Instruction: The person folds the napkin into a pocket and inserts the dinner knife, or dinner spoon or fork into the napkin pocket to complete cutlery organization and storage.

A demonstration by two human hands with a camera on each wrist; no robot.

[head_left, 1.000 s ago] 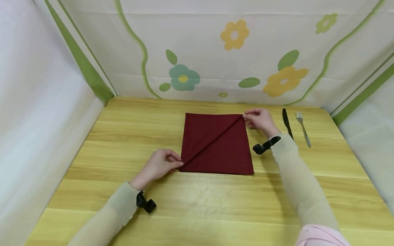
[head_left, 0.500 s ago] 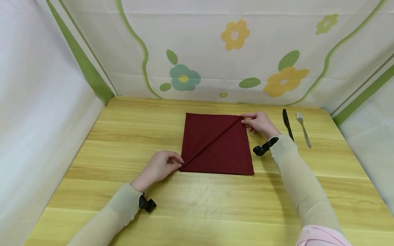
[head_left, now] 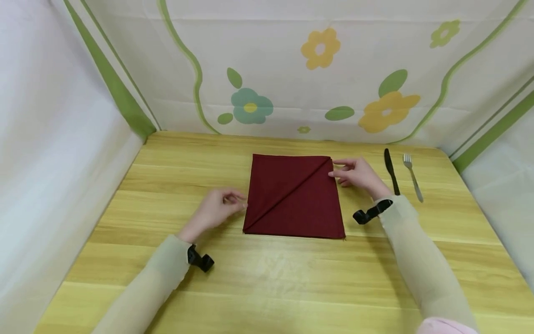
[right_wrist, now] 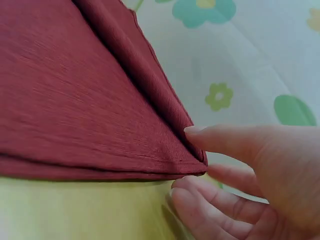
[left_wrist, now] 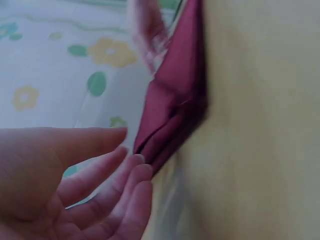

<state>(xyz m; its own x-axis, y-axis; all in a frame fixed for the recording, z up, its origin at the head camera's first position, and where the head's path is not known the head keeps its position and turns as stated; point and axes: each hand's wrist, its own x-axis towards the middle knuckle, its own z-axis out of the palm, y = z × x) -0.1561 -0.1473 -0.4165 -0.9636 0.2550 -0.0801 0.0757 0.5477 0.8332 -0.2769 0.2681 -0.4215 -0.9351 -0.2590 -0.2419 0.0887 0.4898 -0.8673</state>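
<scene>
A dark red cloth napkin (head_left: 304, 204) lies folded into a square, with a diagonal fold line from its near left to its far right corner. My left hand (head_left: 214, 208) is at the napkin's left edge, fingers loosely bent. In the left wrist view, its thumb and fingers stand apart, with fingertips (left_wrist: 142, 165) close to the cloth; contact is hard to tell. My right hand (head_left: 359, 175) is by the far right corner. The right wrist view has its thumb (right_wrist: 220, 137) at the cloth's edge and the other fingers spread around the corner, without a clear pinch.
A black knife (head_left: 391, 171) and a silver fork (head_left: 413, 177) lie right of the right hand on the wooden table (head_left: 283, 287). Flower-printed white fabric (head_left: 288, 69) stands behind, and white fabric walls (head_left: 62, 116) rise at the sides.
My left hand has left the near left corner and moved up along the left edge. My right hand has come off the far right corner, slightly right and nearer. The napkin stays in place.
</scene>
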